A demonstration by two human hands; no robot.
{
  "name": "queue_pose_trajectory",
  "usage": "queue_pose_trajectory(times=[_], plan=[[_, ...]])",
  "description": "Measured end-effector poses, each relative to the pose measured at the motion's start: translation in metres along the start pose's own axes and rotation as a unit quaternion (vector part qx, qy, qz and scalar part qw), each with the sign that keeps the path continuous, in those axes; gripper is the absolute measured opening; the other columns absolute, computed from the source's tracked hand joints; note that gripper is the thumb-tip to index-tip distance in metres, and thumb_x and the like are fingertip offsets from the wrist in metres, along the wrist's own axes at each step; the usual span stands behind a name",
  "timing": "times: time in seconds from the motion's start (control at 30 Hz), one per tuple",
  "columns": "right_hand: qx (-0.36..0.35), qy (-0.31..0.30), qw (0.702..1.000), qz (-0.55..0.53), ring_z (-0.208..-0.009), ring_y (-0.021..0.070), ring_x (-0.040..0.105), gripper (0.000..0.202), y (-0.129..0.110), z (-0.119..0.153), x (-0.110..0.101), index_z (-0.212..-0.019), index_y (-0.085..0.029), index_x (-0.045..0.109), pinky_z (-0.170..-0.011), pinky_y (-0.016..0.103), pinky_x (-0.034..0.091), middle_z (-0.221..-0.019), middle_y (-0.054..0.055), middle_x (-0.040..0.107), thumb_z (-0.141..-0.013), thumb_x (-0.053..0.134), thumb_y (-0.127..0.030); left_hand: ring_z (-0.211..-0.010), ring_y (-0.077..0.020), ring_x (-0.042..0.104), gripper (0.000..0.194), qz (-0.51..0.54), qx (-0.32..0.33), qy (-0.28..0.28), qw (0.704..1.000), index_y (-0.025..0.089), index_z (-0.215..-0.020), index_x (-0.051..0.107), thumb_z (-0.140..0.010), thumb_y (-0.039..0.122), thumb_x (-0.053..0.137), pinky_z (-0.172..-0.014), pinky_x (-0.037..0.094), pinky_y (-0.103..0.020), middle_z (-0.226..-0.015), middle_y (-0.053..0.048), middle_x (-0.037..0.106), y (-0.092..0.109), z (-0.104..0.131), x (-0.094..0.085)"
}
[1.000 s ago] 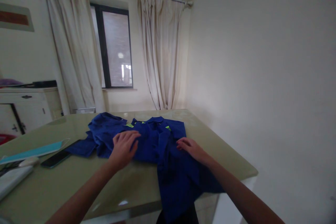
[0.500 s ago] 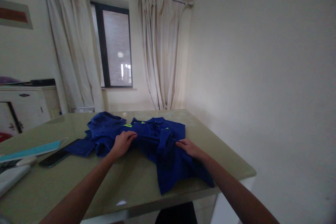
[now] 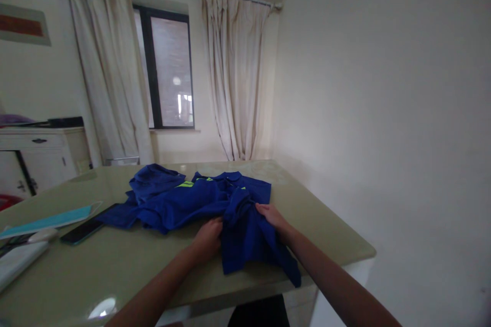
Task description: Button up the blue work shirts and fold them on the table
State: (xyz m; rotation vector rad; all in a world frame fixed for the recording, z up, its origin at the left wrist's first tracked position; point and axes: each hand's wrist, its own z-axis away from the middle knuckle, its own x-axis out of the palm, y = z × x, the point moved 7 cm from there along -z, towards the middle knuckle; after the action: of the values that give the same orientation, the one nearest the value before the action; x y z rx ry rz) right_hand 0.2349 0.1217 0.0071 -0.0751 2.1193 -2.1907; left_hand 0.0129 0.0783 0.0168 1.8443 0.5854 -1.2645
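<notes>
A crumpled blue work jacket (image 3: 195,207) with yellow-green stripes and a collar lies across the table. At its near middle edge, my left hand (image 3: 208,237) is closed on the cloth, with its fingertips partly hidden beneath a fold. My right hand (image 3: 274,218) pinches the gathered fabric on the right side, thumb on top. Between and below both hands, a flap of the jacket spreads toward the table's front edge. A bunched, slightly lighter blue cloth (image 3: 153,181) sits at the far left of the jacket; whether it is a separate piece I cannot tell.
On the greenish table (image 3: 326,235), a dark phone (image 3: 82,230) lies left of the jacket, partly under it. A light-blue face mask (image 3: 49,220) and a white object (image 3: 23,260) are further left. A wall (image 3: 402,163) borders the right side.
My left hand has let go of the jacket's upper middle and moved right and nearer, to its lower edge. The near flap has shifted slightly left. My right hand stays almost in place.
</notes>
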Motion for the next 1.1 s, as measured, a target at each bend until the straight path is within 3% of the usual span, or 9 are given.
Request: queue_pose_trajectory(times=[0.17,0.3,0.37,0.43,0.53,0.63,0.73,0.87,1.1], plan=[[-0.020,0.008,1.000,0.013,-0.073,0.0244,0.072,0.062,-0.010,0.003,-0.016,-0.086,-0.017,0.078,-0.075,0.037,0.055,-0.079,0.007,0.078,-0.068,0.073,-0.076,-0.097,-0.0235,0.063,0.029,0.188,0.020,0.082,0.978,0.021,-0.099,0.068,-0.097,0.039,0.045,-0.094,0.049,-0.035,-0.098,-0.007,0.070,0.004,0.005,-0.030],[-0.052,0.054,0.997,0.031,-0.072,0.0249,0.071,0.066,-0.016,0.007,-0.048,-0.084,-0.016,0.078,-0.072,0.037,0.055,-0.078,0.008,0.077,-0.069,0.068,-0.080,-0.088,-0.0191,0.060,0.048,0.400,-0.101,0.173,0.894,0.021,-0.100,0.064,-0.089,0.066,0.054,-0.081,0.051,-0.028,-0.093,-0.002,0.066,-0.031,0.053,-0.083],[-0.050,0.062,0.995,0.057,-0.069,0.0232,0.069,0.066,-0.020,0.013,-0.059,-0.085,-0.016,0.077,-0.068,0.035,0.053,-0.078,0.007,0.077,-0.070,0.066,-0.080,-0.085,-0.0187,0.062,0.053,0.455,-0.149,0.105,0.872,0.022,-0.103,0.066,-0.082,0.071,0.061,-0.077,0.051,-0.027,-0.093,-0.001,0.067,-0.041,0.079,-0.098],[-0.037,0.023,0.994,0.103,-0.065,0.0206,0.066,0.064,-0.026,0.022,-0.059,-0.083,-0.016,0.076,-0.064,0.031,0.051,-0.076,0.006,0.076,-0.073,0.065,-0.078,-0.088,-0.0199,0.063,0.052,0.410,-0.156,-0.018,0.898,0.022,-0.101,0.070,-0.084,0.070,0.061,-0.076,0.051,-0.026,-0.097,-0.002,0.069,-0.040,0.099,-0.104],[-0.022,-0.102,0.975,0.196,-0.064,0.0189,0.064,0.063,-0.035,0.039,-0.037,-0.081,-0.016,0.073,-0.061,0.028,0.049,-0.075,0.003,0.074,-0.081,0.059,-0.077,-0.089,-0.0221,0.065,0.060,0.292,-0.159,-0.087,0.939,0.023,-0.107,0.073,-0.089,0.074,0.046,-0.078,0.053,-0.030,-0.096,-0.004,0.072,-0.041,0.112,-0.097],[-0.098,-0.161,0.928,0.321,-0.084,0.0234,0.068,0.063,-0.051,0.053,-0.006,-0.091,-0.017,0.075,-0.076,0.032,0.052,-0.093,0.006,0.075,-0.090,0.049,-0.075,-0.112,-0.0267,0.064,0.061,0.151,-0.118,-0.012,0.981,0.025,-0.120,0.071,-0.092,0.070,0.040,-0.104,0.047,-0.041,-0.117,-0.008,0.072,-0.040,0.097,-0.080],[-0.169,-0.171,0.858,0.454,-0.111,0.0294,0.064,0.059,-0.054,0.058,0.026,-0.115,-0.019,0.072,-0.098,0.039,0.047,-0.121,0.011,0.071,-0.093,0.049,-0.070,-0.146,-0.0369,0.039,0.068,0.007,-0.141,-0.012,0.990,0.029,-0.146,0.054,-0.090,0.068,0.046,-0.120,0.024,-0.061,-0.155,-0.011,0.049,-0.044,0.076,-0.047],[-0.151,-0.160,0.789,0.574,-0.122,0.0334,0.060,0.060,-0.037,0.042,0.046,-0.130,-0.017,0.064,-0.104,0.042,0.045,-0.137,0.017,0.062,-0.093,0.053,-0.063,-0.155,-0.0432,0.011,0.080,-0.075,-0.201,-0.064,0.975,0.034,-0.159,0.028,-0.090,0.073,0.036,-0.114,0.008,-0.080,-0.169,-0.006,0.018,-0.060,0.048,-0.018],[-0.096,-0.057,0.765,0.635,-0.141,0.0384,0.044,0.065,-0.021,-0.011,0.029,-0.145,-0.014,0.052,-0.114,0.051,0.034,-0.155,0.022,0.044,-0.092,0.053,-0.053,-0.155,-0.0422,0.009,0.091,-0.082,-0.191,-0.056,0.977,0.023,-0.162,0.021,-0.090,0.078,0.028,-0.117,0.006,-0.076,-0.169,-0.009,0.014,-0.082,-0.005,-0.015]])
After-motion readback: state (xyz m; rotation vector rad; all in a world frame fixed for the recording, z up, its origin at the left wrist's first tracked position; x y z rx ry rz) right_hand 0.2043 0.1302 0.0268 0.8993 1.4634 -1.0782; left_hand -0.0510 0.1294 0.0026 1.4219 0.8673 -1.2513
